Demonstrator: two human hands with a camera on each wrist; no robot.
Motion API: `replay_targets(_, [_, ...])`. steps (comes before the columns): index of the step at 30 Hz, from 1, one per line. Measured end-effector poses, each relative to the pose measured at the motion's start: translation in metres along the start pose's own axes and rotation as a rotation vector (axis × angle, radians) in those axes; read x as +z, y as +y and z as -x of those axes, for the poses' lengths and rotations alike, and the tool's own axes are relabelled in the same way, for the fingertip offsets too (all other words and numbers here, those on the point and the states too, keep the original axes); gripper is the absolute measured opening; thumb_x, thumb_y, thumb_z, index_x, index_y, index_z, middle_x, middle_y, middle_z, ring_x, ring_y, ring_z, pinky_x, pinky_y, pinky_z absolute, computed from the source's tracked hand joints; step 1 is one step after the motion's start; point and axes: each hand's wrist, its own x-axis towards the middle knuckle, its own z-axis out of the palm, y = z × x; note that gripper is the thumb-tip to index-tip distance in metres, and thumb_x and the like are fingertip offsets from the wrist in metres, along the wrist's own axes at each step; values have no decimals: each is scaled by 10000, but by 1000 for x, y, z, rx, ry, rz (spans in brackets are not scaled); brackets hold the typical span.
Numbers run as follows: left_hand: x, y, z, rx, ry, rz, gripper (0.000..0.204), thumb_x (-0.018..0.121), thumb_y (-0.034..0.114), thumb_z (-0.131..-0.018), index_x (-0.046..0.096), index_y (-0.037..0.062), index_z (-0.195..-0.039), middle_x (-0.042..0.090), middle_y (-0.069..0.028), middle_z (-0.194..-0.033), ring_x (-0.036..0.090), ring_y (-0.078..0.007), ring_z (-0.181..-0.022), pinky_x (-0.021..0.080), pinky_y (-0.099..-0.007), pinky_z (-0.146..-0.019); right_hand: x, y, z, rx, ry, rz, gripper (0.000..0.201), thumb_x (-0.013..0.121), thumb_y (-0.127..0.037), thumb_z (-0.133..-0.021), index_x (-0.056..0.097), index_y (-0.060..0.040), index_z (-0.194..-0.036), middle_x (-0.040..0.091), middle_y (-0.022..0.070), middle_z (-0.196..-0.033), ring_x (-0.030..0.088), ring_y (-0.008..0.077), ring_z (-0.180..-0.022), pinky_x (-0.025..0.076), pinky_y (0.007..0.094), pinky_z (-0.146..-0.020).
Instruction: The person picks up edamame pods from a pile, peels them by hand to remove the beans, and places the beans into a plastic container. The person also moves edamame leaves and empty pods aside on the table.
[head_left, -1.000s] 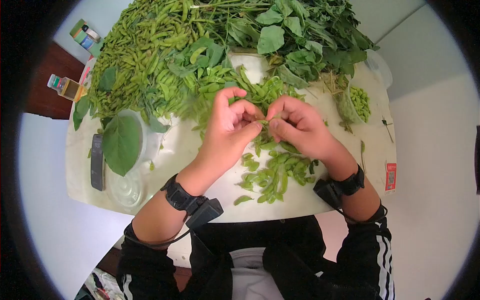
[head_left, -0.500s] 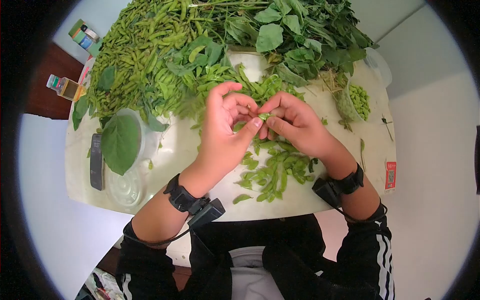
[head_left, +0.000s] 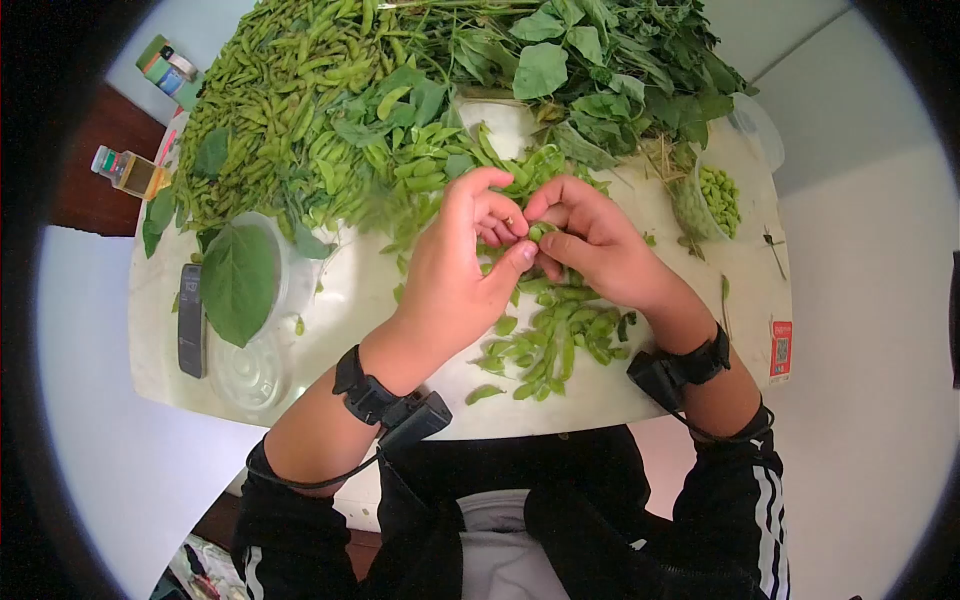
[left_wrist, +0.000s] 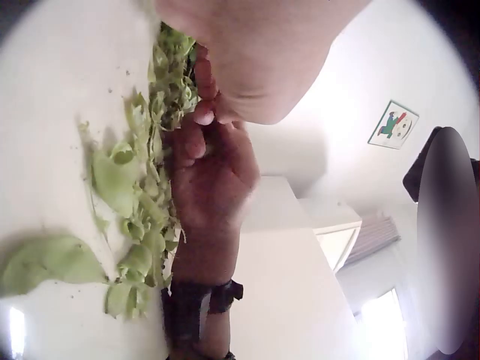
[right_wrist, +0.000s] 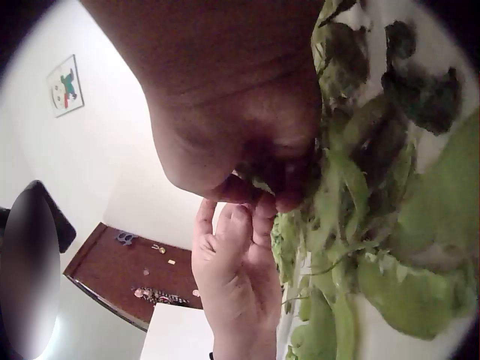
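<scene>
In the head view a green soybean pod (head_left: 541,231) is pinched between the thumb and forefinger of my right hand (head_left: 605,250). My left hand (head_left: 460,265) meets it from the other side, thumb and curled fingertips at the pod's near end. A green sliver of the pod (right_wrist: 260,182) shows among the right fingers in the right wrist view, with the left hand (right_wrist: 238,270) just below. Beneath both hands lies a small heap of pods (head_left: 560,345) on the white table (head_left: 440,405).
A large mound of pods (head_left: 290,110) and leafy stalks (head_left: 620,60) cover the table's far side. Shelled beans (head_left: 720,200) sit in a container at right. On the left are a leaf-topped tub (head_left: 285,275), a clear lid (head_left: 248,375), a phone (head_left: 191,320) and a bottle (head_left: 130,173).
Both hands stay close together over the heap. The pod has shifted slightly right, deeper into the right hand's pinch, and the left fingertips have curled in toward it.
</scene>
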Motion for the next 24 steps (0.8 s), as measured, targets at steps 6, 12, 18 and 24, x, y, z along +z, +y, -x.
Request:
replay_targets(6, [1,-2,2,-38,29,62,518,703,-9,-821,408,12,-1246,624,-89,-914,631,-178,-815,510,-298,-753,1,0,2,22,17,50,172,529,-11,-967,456,-30,-1121,609,32,-919,507,63,-676,410,212,-586])
replay_targets(12, [5,-3,3,-121,18,177,494,724,32,-837,414,3,-1220,637,-94,-899,646,-169,-805,520,-283,-755,-1,-5,4,6,25,99,108,561,42,-929,535,-5,-1022,624,24,-853,555,64,-718,447,213,-617])
replay_targets(18, [5,-5,1,-148,3,284,477,724,18,-836,419,5,-1202,636,-88,-899,647,-147,-811,525,-283,-751,1,-8,4,35,74,191,126,562,73,-903,562,1,-1007,627,32,-861,574,76,-728,469,222,-623])
replay_targets(24, [1,-2,-1,-241,-24,393,470,694,-19,-849,386,13,-1203,633,-94,-938,627,-133,-805,496,-255,-729,4,-7,3,-29,78,160,138,551,66,-901,565,-4,-1019,621,33,-864,572,79,-724,464,219,-612])
